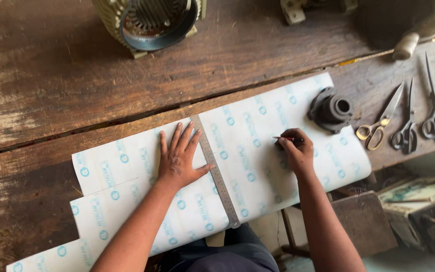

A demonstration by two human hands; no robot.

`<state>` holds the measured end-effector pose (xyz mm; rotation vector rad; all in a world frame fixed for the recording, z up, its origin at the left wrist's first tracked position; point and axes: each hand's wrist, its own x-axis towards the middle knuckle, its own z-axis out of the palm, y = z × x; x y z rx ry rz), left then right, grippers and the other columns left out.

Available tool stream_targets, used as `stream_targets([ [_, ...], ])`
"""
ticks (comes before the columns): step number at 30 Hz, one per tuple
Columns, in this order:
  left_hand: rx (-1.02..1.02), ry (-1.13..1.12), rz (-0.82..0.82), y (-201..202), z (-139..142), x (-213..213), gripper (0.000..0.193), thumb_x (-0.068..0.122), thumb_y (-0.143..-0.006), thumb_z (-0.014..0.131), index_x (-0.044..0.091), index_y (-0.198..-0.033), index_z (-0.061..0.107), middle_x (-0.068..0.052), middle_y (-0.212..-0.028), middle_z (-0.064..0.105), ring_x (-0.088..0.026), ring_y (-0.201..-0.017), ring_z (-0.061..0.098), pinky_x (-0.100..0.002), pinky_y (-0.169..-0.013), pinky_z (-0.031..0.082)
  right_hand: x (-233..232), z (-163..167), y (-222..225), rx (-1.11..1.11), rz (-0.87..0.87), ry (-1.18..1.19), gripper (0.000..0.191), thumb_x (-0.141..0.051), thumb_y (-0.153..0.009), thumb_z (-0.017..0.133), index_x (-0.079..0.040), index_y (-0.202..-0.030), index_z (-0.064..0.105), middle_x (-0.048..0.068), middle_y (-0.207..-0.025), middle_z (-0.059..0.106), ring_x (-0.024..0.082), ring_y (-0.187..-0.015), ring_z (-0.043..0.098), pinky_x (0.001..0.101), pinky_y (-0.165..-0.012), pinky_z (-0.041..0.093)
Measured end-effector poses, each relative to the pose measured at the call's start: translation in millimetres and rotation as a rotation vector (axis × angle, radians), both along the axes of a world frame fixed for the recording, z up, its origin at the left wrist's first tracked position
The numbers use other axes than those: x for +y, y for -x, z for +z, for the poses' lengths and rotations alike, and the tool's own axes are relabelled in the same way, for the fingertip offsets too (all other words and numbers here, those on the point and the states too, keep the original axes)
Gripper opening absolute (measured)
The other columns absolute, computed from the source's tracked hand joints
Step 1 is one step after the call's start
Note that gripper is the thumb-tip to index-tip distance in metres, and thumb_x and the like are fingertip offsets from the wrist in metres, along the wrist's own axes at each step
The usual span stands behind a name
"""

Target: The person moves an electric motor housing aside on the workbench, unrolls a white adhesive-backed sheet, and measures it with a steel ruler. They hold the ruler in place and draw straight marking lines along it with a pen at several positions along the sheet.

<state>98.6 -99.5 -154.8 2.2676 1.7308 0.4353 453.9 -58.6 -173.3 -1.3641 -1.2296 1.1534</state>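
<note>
Your fingers [177, 138] spread flat on the white printed sheet [247, 151] beside the steel ruler [216, 174] lying across it; your left hand [178, 158] pins both to the wooden bench [51, 80]. Your right hand [295, 150] pinches a pen [284, 137] on the sheet. A black casting [331, 109] weighs its corner; three scissors [406, 123] lie nearby.

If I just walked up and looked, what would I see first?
First you would see the big white sheet with blue dots spread across the wooden bench, with a metal ruler lying on it. The left hand presses flat beside the ruler, and the right hand holds a pen to the sheet. Three pairs of scissors lie at the right, and a dark metal part weighs down the sheet's corner.
</note>
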Motion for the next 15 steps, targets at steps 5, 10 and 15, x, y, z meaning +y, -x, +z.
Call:
stream_targets([
  [5,0.127,0.139,0.024,-70.7,19.6,20.0,0.104,0.074,-0.073,0.074,0.008,-0.149,0.047,-0.015,-0.162,0.031,-0.037,-0.154,0.018,-0.073,-0.118,0.001,14.3,-3.9,-22.4,0.297,0.061,0.175,0.011,-0.002,-0.094,0.065,0.001,-0.104,0.064,0.013,-0.089,0.071,0.019,-0.079,0.068,0.0315,-0.074,0.058],
  [10,0.094,0.187,0.039,-154.5,26.5,48.7,0.102,0.068,-0.070,0.079,0.013,-0.150,0.047,-0.011,-0.164,0.029,-0.035,-0.156,0.016,-0.074,-0.118,0.000,22.2,-3.9,-41.4,0.527,0.153,0.283,0.013,-0.003,-0.094,0.064,0.001,-0.106,0.063,0.015,-0.092,0.071,0.019,-0.078,0.069,0.0336,-0.073,0.058],
  [15,0.047,0.251,0.088,-179.2,25.5,64.4,0.102,0.066,-0.069,0.081,0.020,-0.153,0.045,-0.005,-0.168,0.026,-0.034,-0.156,0.014,-0.071,-0.121,0.000,24.3,-9.4,-49.4,0.599,0.204,0.320,0.013,-0.003,-0.095,0.062,0.002,-0.106,0.062,0.015,-0.094,0.071,0.019,-0.077,0.068,0.0348,-0.074,0.059],
])
